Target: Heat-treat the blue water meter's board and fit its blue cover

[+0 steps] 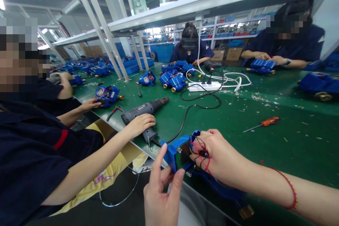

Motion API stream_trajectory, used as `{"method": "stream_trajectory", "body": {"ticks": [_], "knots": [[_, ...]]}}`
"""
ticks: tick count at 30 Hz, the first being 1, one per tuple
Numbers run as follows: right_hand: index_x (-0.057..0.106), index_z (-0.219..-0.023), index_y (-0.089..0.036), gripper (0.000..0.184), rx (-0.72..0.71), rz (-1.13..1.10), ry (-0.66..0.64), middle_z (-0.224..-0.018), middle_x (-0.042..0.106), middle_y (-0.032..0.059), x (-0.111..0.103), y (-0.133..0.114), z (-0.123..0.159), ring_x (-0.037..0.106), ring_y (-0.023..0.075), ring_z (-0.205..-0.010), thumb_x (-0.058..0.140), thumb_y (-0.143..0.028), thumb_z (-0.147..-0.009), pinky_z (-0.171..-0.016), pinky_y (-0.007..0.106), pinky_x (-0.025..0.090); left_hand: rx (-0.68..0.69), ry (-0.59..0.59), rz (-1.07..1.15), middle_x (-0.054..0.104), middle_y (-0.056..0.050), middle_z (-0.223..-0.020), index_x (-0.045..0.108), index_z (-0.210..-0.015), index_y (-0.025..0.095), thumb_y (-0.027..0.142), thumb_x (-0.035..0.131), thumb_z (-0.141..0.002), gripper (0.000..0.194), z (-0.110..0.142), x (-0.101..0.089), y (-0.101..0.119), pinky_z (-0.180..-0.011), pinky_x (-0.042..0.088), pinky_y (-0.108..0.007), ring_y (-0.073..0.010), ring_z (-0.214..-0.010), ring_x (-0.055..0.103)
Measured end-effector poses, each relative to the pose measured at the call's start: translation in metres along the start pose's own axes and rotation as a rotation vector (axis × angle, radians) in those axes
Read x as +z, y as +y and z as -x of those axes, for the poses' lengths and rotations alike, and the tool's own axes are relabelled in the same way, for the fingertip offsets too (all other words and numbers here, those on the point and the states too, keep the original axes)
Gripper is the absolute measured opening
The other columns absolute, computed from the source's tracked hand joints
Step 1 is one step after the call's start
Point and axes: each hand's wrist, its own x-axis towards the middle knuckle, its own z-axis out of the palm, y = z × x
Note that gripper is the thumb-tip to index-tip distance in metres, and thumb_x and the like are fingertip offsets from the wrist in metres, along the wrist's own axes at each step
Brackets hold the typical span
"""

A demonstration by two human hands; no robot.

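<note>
In front of me lies a blue water meter [219,185] with a brass fitting at its near end. Its blue cover [169,157] stands tilted up, with a green-edged circuit board on its inner side. My left hand [164,190] holds the cover at its lower edge, thumb and index finger on either side. My right hand [218,157] is over the meter's opened top, fingers closed among thin red and black wires [202,150]. The fingertips are partly hidden by the wires. Small metal springs [188,174] show beside the board.
A co-worker's hand [141,124] rests on a heat gun [145,110] to my left. An orange screwdriver [269,121] lies to the right. A white power strip [205,86] with tangled cords and several blue meters [173,79] sit farther back. A shelf [212,1] spans overhead; other people sit opposite.
</note>
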Motion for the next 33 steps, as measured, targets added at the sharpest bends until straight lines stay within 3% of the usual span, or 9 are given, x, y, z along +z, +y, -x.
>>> {"method": "stream_trajectory", "body": {"ticks": [4,8,12,16,18,21,25,29,33], "knots": [[0.054,-0.066,-0.015,0.018,-0.101,0.045,0.165,-0.067,0.054,-0.0022,0.000,0.010,0.016,0.045,0.0161,-0.070,0.057,0.001,-0.074,-0.076,0.034,0.024,0.331,0.131,-0.251,0.077,0.001,-0.091,0.065,-0.117,0.026,0.027,0.073,-0.078,0.039,0.007,0.014,-0.004,-0.067,0.052,-0.018,-0.0135,-0.068,0.071],[0.053,-0.070,-0.016,0.018,-0.161,0.052,0.334,-0.070,0.054,-0.0014,0.000,0.020,0.029,0.043,0.0161,-0.069,0.054,-0.001,-0.080,-0.072,0.032,0.025,0.426,0.147,-0.287,0.077,-0.001,-0.096,0.065,-0.115,0.023,0.025,0.074,-0.077,0.039,0.011,0.027,-0.004,-0.069,0.052,-0.021,-0.0162,-0.071,0.072],[0.050,-0.068,-0.016,0.018,-0.175,0.100,0.442,-0.066,0.049,-0.0010,0.003,0.024,0.035,0.039,0.0161,-0.065,0.050,0.000,-0.078,-0.068,0.031,0.024,0.322,0.080,-0.247,0.077,-0.002,-0.090,0.060,-0.121,0.024,0.029,0.074,-0.077,0.047,0.011,0.032,-0.001,-0.074,0.052,-0.024,-0.0192,-0.077,0.071],[0.049,-0.068,-0.015,0.021,-0.220,0.181,0.591,-0.066,0.048,0.0014,0.010,0.021,0.040,0.038,0.0171,-0.067,0.045,-0.006,-0.086,-0.070,0.033,0.026,0.089,-0.154,0.134,0.070,-0.007,-0.107,0.032,-0.141,0.027,0.046,0.078,-0.069,0.088,0.004,0.027,0.007,-0.083,0.053,-0.028,-0.0215,-0.096,0.067],[0.050,-0.069,-0.015,0.028,-0.270,0.235,0.640,-0.068,0.050,0.0028,0.012,0.016,0.043,0.038,0.0180,-0.068,0.040,-0.008,-0.093,-0.073,0.035,0.028,-0.029,-0.248,0.314,0.069,-0.010,-0.106,0.031,-0.138,0.025,0.060,0.079,-0.061,0.098,-0.002,0.022,0.013,-0.079,0.054,-0.029,-0.0228,-0.094,0.066],[0.054,-0.069,-0.014,0.036,-0.374,0.324,0.667,-0.068,0.052,0.0046,0.014,0.008,0.048,0.038,0.0194,-0.070,0.033,-0.008,-0.098,-0.076,0.037,0.030,-0.140,-0.287,0.362,0.068,-0.011,-0.106,0.042,-0.122,0.024,0.059,0.079,-0.061,0.079,-0.007,0.016,0.023,-0.077,0.053,-0.028,-0.0219,-0.092,0.066],[0.062,-0.081,-0.008,0.034,-0.490,0.389,0.626,-0.073,0.055,0.0075,0.015,0.007,0.057,0.041,0.0209,-0.073,0.034,-0.009,-0.100,-0.077,0.038,0.033,-0.156,-0.342,0.374,0.068,-0.010,-0.109,0.037,-0.111,0.028,0.041,0.086,-0.060,0.072,-0.003,0.008,0.026,-0.083,0.051,-0.031,-0.0221,-0.095,0.067],[0.060,-0.109,-0.007,0.028,-0.447,0.047,0.508,-0.095,0.061,0.0095,0.016,0.017,0.070,0.047,0.0212,-0.086,0.035,-0.005,-0.096,-0.077,0.036,0.036,-0.069,-0.319,0.398,0.064,-0.009,-0.118,0.035,-0.100,0.030,0.038,0.090,-0.049,0.075,0.005,0.001,0.006,-0.080,0.053,-0.034,-0.0293,-0.108,0.062],[0.063,-0.104,-0.017,0.024,-0.269,-0.332,0.429,-0.100,0.060,0.0034,0.008,0.021,0.074,0.048,0.0180,-0.092,0.044,-0.006,-0.094,-0.081,0.033,0.038,0.056,-0.261,0.373,0.061,-0.005,-0.118,0.036,-0.093,0.030,0.041,0.091,-0.046,0.073,0.008,-0.001,-0.017,-0.078,0.053,-0.033,-0.0319,-0.115,0.056]]}}
